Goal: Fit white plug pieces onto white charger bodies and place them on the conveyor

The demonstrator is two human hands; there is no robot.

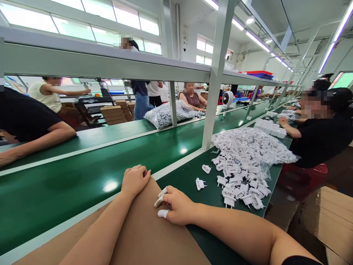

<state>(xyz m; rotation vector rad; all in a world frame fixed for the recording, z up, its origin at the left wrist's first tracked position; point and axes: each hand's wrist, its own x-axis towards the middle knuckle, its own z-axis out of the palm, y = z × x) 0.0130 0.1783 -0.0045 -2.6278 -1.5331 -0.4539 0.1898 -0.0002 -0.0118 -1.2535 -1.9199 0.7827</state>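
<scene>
My left hand (pixel 136 181) lies at the far corner of a brown cardboard piece (pixel 146 235), its fingers bent over the edge. The cardboard extends toward me under my forearms; I cannot tell whether it is a flat sheet or part of a box. My right hand (pixel 176 207) is over the cardboard's right side, with white covers on its thumb and fingertips. Its thumb and fingers are apart with nothing between them. Right of that hand, a loose white plug adapter (pixel 200 184) lies on the green tabletop, near a heap of similar plug adapters (pixel 239 176).
A clear plastic bag (pixel 248 143) of adapters spills at the right. A green conveyor belt (pixel 91 176) runs alongside, with a metal post (pixel 216 81) beyond my hands. A co-worker (pixel 325 125) sits at right; another person's arm (pixel 41 141) rests across the belt. Cardboard boxes (pixel 331 221) stand lower right.
</scene>
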